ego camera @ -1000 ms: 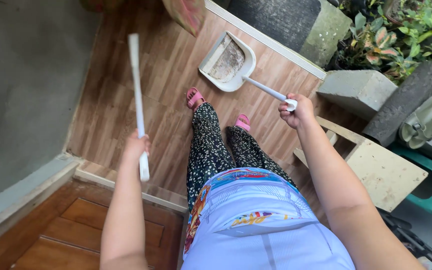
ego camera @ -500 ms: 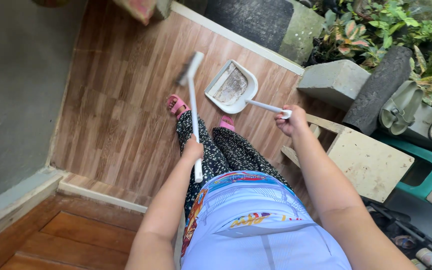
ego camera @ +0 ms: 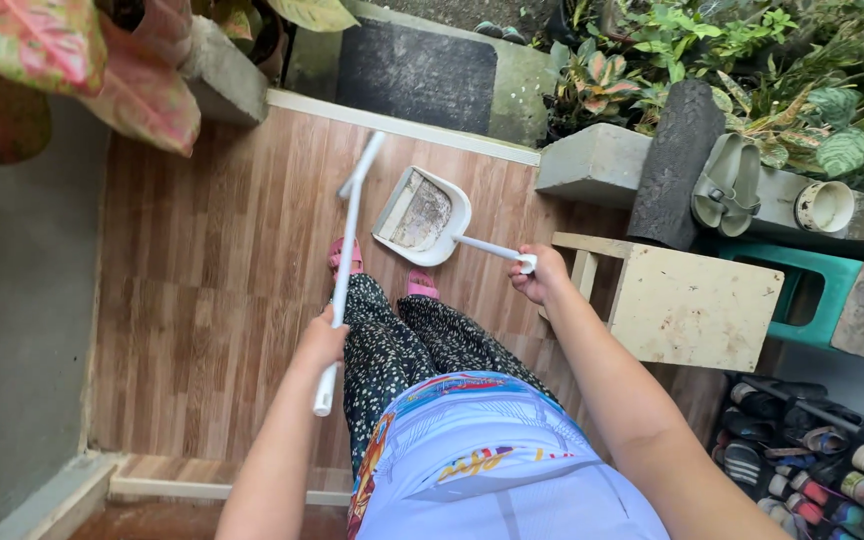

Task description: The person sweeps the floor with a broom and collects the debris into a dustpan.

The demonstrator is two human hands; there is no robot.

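Observation:
My left hand [ego camera: 321, 343] grips a long white broom handle [ego camera: 344, 262] near its lower end; the handle slants up and forward, its head blurred beside the dustpan. My right hand [ego camera: 540, 275] holds the end of a thin white handle that leads to a white dustpan [ego camera: 423, 215]. The dustpan hangs just in front of my feet with grey dust in its tray. My legs in dotted dark trousers and pink sandals [ego camera: 343, 255] stand on the wood-pattern floor [ego camera: 202, 290].
A pale stone stool [ego camera: 697, 305] stands at my right, with a teal plastic stool [ego camera: 832, 290] behind it. Concrete blocks [ego camera: 597, 165], a dark mat [ego camera: 417, 75], plants and grey sandals [ego camera: 727, 185] line the far edge. Shoes on a rack [ego camera: 812, 455] lie lower right. A grey wall [ego camera: 12, 330] runs left.
The broom swung from my far left across to the front of my legs, next to the dustpan. The view has tilted so that more of the plants and the shoe rack show.

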